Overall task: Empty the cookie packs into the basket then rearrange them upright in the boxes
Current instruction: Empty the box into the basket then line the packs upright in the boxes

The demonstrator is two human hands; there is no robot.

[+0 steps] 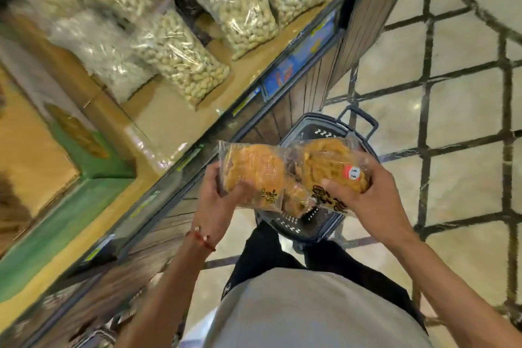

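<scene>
The left pack (254,171) is clamped in the fingers of the left hand (217,192), the right pack (330,162) in those of the right hand (367,195), both above the basket (322,127). Should the slick film slip, a pack could be dropped, possibly outside the rim.

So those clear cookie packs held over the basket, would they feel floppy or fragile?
Probably floppy: the thin film of the left cookie pack crinkles around the left hand. Likely fragile too, since the right cookie pack in the right hand shows lumpy, crumbly-looking pieces. The glossy wrap may be slippery.
</scene>
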